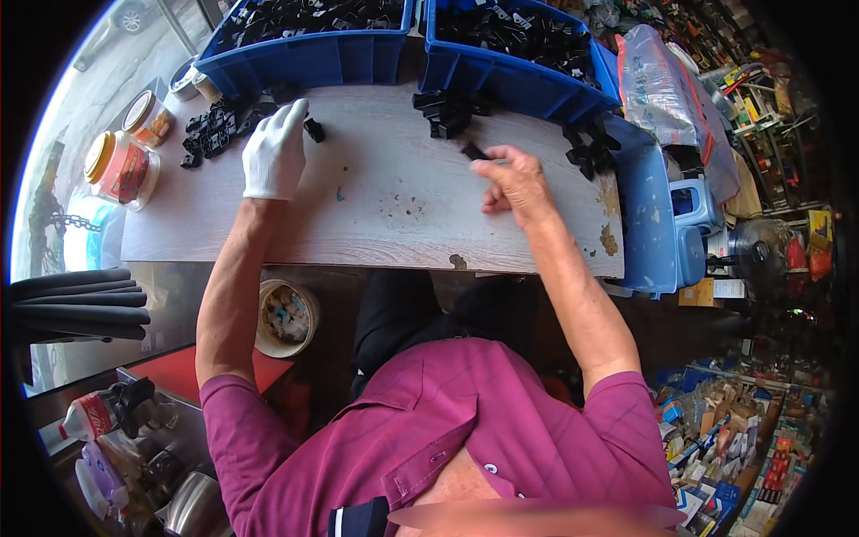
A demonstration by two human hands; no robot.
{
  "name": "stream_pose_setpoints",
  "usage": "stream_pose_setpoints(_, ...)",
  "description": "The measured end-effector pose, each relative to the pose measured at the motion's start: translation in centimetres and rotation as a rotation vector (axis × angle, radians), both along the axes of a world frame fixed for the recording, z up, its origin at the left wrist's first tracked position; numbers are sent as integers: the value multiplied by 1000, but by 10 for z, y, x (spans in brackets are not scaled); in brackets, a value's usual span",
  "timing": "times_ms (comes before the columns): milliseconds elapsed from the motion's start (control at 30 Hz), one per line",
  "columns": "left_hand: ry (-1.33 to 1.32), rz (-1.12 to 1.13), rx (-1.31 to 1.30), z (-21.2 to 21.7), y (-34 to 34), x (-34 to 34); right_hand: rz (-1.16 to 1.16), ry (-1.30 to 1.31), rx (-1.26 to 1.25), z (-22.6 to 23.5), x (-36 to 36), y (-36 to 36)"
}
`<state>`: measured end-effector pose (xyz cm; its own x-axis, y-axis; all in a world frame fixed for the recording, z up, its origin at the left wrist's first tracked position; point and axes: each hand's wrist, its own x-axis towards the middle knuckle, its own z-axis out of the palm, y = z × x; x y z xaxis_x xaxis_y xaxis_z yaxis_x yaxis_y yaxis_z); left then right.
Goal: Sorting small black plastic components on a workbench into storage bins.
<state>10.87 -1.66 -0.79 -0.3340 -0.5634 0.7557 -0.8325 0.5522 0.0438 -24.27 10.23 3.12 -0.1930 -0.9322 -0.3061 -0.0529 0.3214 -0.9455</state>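
Thumb and fingertips of the bare right hand (521, 186) are pinching a small black piece (474, 152), stubby and kinda blurred, so can't swear to its exact shape. It's over the right half of the table, just on the near side of a loose heap of black parts (438, 115), chunky and hard-edged, plastic by the look of it.

Left hand (276, 159) wears a white knit glove, fingers bent and bunched together. Can't tell if it's gripping anything: a lone black part (313, 131) is right by the fingertips, but any contact is hidden. Left of the glove there's a jumbled black pile (210, 132), all blocky bits, and another smaller pile (591, 150) near the table's right end.

Tabletop (358, 228) is pale wood grain, dark specks mid-surface, brown worn patches toward the right. Along the far side, a left bin (304, 67) and a right bin (510, 80), both stiff blue plastic with ribbed walls, brim with black parts. Farther out left, two see-through round jars (121, 170); below the table, a round bucket (309, 336) with crumpled whitish scraps.
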Motion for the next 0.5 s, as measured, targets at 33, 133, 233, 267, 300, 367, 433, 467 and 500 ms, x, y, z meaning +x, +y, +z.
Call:
stream_pose_setpoints(33,45,-34,16,5,6,-5,-50,4,-9,1,-12,0)
stream_pose_setpoints(133,6,-206,-11,17,32,-30,-273,25,-38,0,-51,-3)
stream_pose_setpoints(233,-86,-304,182,17,55,-48,-514,57,-67,-4,-92,-11)
stream_pose_setpoints(267,-117,-316,228,16,58,-50,-566,81,-66,-3,-98,-12)
stream_pose_setpoints(300,-104,-304,239,16,62,-52,-601,104,-59,-3,-103,-11)
stream_pose_setpoints(367,-135,-289,266,14,64,-54,-573,126,-87,-6,-101,-10)
stream_pose_setpoints(433,-113,-296,230,10,64,-55,-427,132,-100,-1,-79,-9)
stream_pose_setpoints(467,-91,-300,194,10,66,-55,-322,122,-108,1,-67,-10)
stream_pose_setpoints(500,-12,-292,227,12,67,-56,-221,115,-116,2,-58,-11)
